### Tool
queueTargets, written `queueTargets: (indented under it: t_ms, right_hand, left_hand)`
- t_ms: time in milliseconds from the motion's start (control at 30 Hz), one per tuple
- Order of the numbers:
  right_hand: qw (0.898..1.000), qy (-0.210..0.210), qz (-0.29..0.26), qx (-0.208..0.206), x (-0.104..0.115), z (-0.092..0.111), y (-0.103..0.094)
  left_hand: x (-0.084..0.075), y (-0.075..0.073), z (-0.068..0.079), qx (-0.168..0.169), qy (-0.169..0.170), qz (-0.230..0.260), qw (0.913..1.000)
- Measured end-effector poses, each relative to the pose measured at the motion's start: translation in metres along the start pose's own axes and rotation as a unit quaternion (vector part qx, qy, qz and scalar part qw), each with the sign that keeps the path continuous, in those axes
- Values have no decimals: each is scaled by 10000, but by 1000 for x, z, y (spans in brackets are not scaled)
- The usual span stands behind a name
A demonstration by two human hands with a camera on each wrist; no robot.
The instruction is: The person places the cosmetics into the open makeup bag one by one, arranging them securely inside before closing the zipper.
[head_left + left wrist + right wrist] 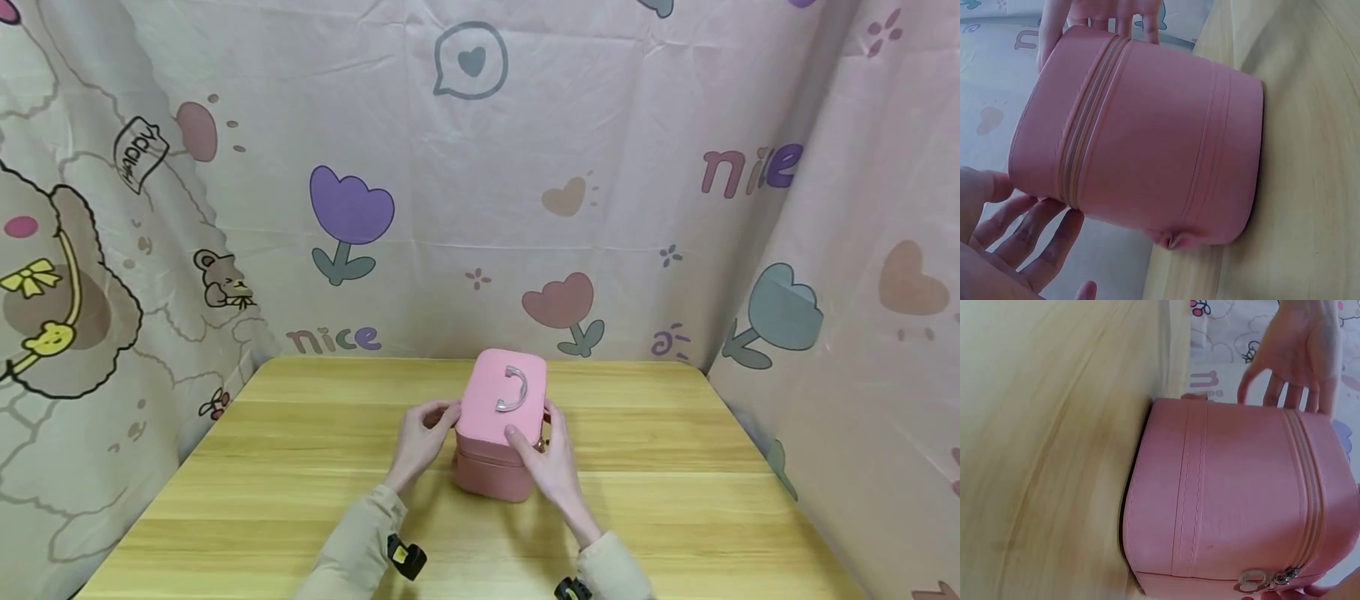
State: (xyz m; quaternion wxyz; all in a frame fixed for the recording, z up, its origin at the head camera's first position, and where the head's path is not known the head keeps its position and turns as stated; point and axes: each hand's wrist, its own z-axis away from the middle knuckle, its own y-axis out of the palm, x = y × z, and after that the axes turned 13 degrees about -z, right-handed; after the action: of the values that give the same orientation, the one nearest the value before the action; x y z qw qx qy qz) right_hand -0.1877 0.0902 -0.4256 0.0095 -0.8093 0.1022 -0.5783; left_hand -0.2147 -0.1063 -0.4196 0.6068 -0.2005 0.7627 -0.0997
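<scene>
A pink zippered cosmetic case [493, 475] stands upright on the wooden table, its lid down and a silvery curved handle [522, 390] on top. My left hand [420, 435] touches the case's left side at the lid; in the left wrist view its fingers [1041, 247] lie near the zipper [1092, 122]. On the opposite side, my right hand [555, 467] grips the lid's near right edge, thumb on top and fingers down the side. Metal zipper pulls [1282, 579] hang beside the right fingers, which are partly cut off in the right wrist view.
The wooden table [300, 467] extends around the case on both sides. Printed curtains [450, 183] hang behind the table and along its left and right edges. A small pink tab [1172, 239] sticks out low on the case's left side.
</scene>
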Motion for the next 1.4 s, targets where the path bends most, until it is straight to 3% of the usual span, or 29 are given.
queueTargets:
  t_ms: [200, 367, 467, 600, 800, 1100, 1233, 1400]
  right_hand:
    - [9987, 71, -496, 134, -8, -12, -9]
    - [9956, 301, -777, 434, -14, -20, -19]
    - [9919, 385, -1009, 671, -16, -24, -24]
    - [9878, 400, -1195, 918, -18, -28, -30]
    - [9822, 485, -1317, 1247, -21, -32, -37]
    - [9789, 631, -1213, 1521, -22, -37, -42]
    - [9799, 525, -865, 1717, -13, -35, -46]
    - [9721, 313, -634, 2238, -18, -38, -52]
  left_hand:
    - [1, 2, 3, 291, 24, 244, 9993]
    - [3, 1, 0, 438, -318, 27, 9985]
    - [6, 1, -8, 446, -329, 28, 9985]
    - [10, 0, -25, 469, -67, 5, 9989]
    - [14, 0, -50, 917, 108, 66, 9957]
    - [13, 4, -70, 1552, 102, 335, 9873]
    - [3, -1, -64, 1619, 202, 227, 9863]
    - [-4, -5, -59, 1629, 247, 247, 9860]
